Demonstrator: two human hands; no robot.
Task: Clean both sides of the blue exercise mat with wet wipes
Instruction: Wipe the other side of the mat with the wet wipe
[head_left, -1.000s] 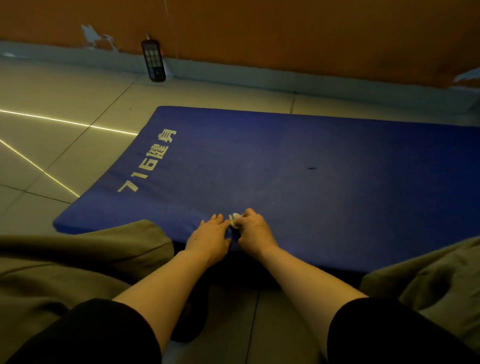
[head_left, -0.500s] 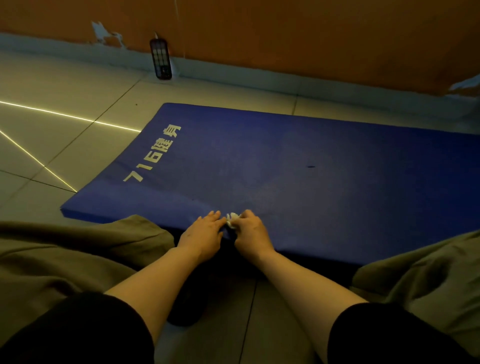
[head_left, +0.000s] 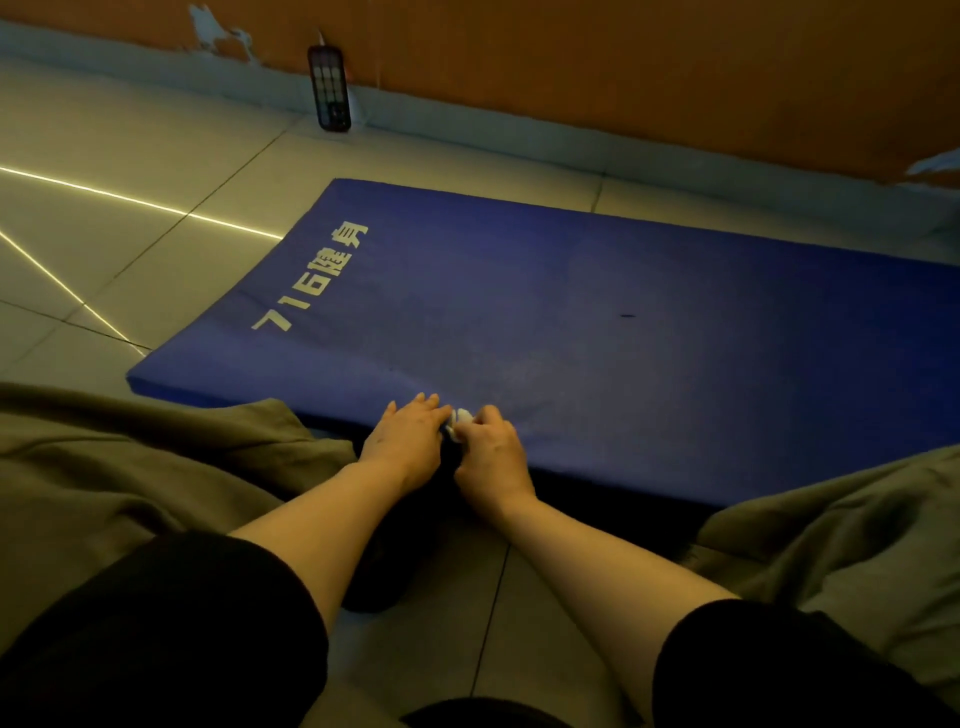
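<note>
The blue exercise mat (head_left: 597, 332) lies flat on the tiled floor, with white "716" lettering near its left end. At its near edge my right hand (head_left: 491, 449) grips a small crumpled white wet wipe (head_left: 460, 418), fingers curled round it. My left hand (head_left: 408, 434) rests flat on the mat's near edge just left of the wipe, fingers straight and touching it. Most of the wipe is hidden between the two hands.
A dark remote-like device (head_left: 330, 88) leans against the orange wall (head_left: 623, 67) at the back. Olive trouser legs (head_left: 130, 467) frame both sides of the view. Pale floor tiles (head_left: 130, 197) with bright light streaks lie left of the mat.
Both hands stay together at the mat's near edge around the wipe. The view has shifted slightly, so the mat sits a little further right and lower in frame.
</note>
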